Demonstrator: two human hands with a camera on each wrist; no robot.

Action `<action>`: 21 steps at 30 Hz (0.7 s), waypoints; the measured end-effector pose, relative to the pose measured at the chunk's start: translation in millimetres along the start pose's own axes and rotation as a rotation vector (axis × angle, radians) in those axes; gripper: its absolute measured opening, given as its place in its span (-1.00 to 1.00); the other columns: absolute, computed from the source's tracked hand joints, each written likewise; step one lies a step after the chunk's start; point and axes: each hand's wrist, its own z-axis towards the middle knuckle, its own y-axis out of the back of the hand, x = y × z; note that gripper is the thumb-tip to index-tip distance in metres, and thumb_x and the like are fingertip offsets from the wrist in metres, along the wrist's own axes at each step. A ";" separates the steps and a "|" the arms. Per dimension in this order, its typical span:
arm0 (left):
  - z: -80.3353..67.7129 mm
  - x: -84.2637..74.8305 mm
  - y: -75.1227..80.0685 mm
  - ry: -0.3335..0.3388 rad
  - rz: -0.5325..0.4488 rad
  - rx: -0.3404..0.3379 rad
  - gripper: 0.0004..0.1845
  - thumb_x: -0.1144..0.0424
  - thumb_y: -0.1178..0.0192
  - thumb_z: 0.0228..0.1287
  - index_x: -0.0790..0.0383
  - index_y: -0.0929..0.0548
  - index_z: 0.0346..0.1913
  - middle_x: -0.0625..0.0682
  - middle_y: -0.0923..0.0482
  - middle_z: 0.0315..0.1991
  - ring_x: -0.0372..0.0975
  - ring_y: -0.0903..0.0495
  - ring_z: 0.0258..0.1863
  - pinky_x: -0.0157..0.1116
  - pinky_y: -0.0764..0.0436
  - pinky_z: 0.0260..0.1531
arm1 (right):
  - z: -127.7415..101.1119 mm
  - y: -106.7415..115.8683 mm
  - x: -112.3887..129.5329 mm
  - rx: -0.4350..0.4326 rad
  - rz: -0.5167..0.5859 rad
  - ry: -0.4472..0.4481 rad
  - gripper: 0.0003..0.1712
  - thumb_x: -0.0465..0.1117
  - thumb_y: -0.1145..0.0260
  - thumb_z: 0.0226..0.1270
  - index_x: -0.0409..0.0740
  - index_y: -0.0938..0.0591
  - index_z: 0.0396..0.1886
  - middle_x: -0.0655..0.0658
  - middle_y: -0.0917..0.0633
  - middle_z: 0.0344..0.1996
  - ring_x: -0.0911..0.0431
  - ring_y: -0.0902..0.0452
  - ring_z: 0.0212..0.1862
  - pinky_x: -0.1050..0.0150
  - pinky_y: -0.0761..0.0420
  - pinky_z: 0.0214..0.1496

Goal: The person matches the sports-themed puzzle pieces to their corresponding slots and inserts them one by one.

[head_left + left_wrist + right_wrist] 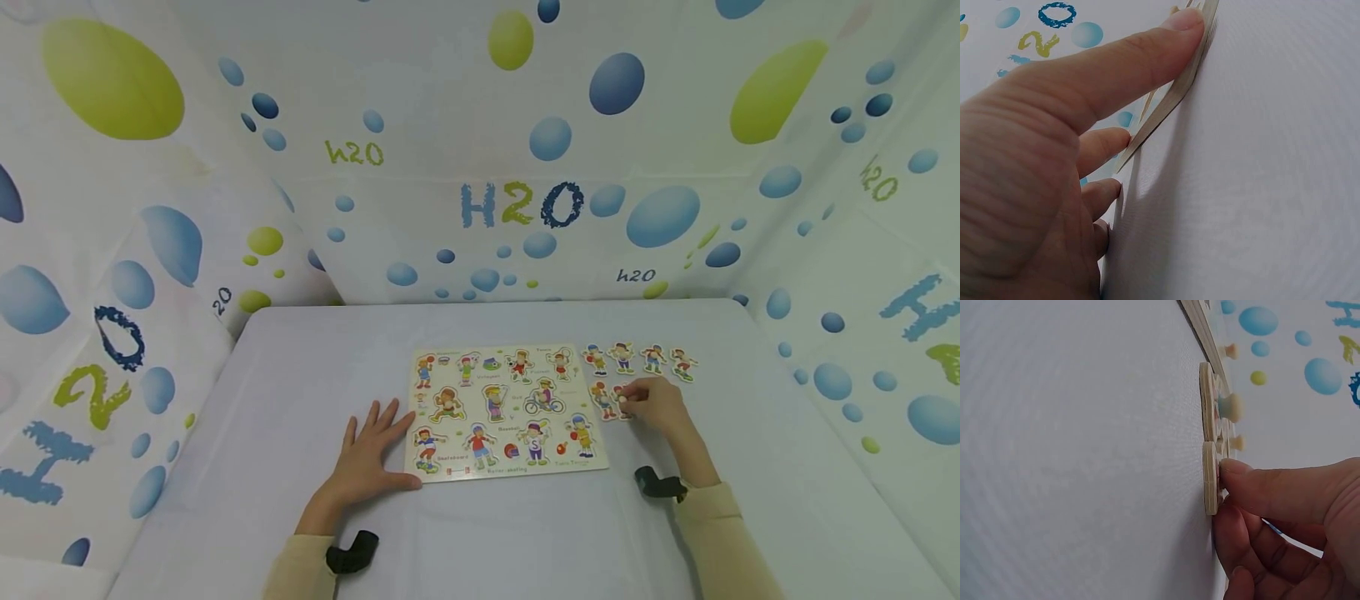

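Pinched between thumb and fingertips of the right hand (pixel 654 403): one wooden puzzle piece (pixel 622 402), a small figure cut-out with a knob on its face. The right wrist view shows the piece (pixel 1210 478) lying flat on the tablecloth, thumb on its upper face, fingers curled at its near edge.

Location: on the grey table (pixel 300 367), just right of the puzzle board (pixel 501 412), second in a short lower row beside one neighbour piece (pixel 602 397). A row of four loose pieces (pixel 639 359) lies beyond it, toward the far edge of the table.

Orientation: the held piece's long axis runs roughly near-to-far; the fingers hide which end is the head.

Left hand (pixel 372 454): flat on the table, fingers straight and spread, gripping nothing. The left wrist view shows the thumb (pixel 1147 56) pressed along the board's near-left edge (pixel 1175 94), fingertips touching its left side.

Board: rectangular, long axis left-to-right, near edge parallel to the table's front, printed labels reading toward the person. Figures fill its cells; whether any cell stands vacant cannot be told.

Open room: broad bare cloth left of the left hand, in front of the board, and right of the loose pieces. Spotted curtain walls (pixel 525 167) close the table at back and both sides.
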 end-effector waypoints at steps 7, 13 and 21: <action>0.1 2.4 -2.2 -0.005 -0.013 -0.007 0.14 -0.18 -0.56 -0.33 0.16 -0.35 0.43 0.26 -0.03 0.53 0.25 0.19 0.54 0.30 0.36 0.42 | 0.7 -0.5 -2.1 -0.003 0.002 0.010 -0.79 -0.31 -0.41 0.18 -0.34 -0.69 -0.21 -0.15 -0.65 -0.43 0.08 -0.48 -0.38 0.32 -0.46 -0.39; 0.0 3.7 -2.4 0.000 -0.022 -0.006 0.15 -0.18 -0.57 -0.34 0.14 -0.36 0.43 0.23 -0.03 0.54 0.22 0.19 0.54 0.26 0.37 0.43 | 0.9 -1.9 -4.3 -0.017 0.012 0.032 -0.83 -0.33 -0.40 0.18 -0.33 -0.69 -0.25 -0.13 -0.65 -0.46 0.09 -0.48 -0.41 0.32 -0.46 -0.40; 0.5 3.2 -1.4 0.005 -0.023 0.004 0.14 -0.17 -0.57 -0.33 0.13 -0.35 0.44 0.22 -0.02 0.54 0.21 0.19 0.55 0.25 0.37 0.44 | 0.5 -2.7 -4.3 -0.015 0.009 0.022 -0.84 -0.32 -0.40 0.18 -0.32 -0.69 -0.25 -0.13 -0.66 -0.46 0.09 -0.49 -0.40 0.32 -0.46 -0.40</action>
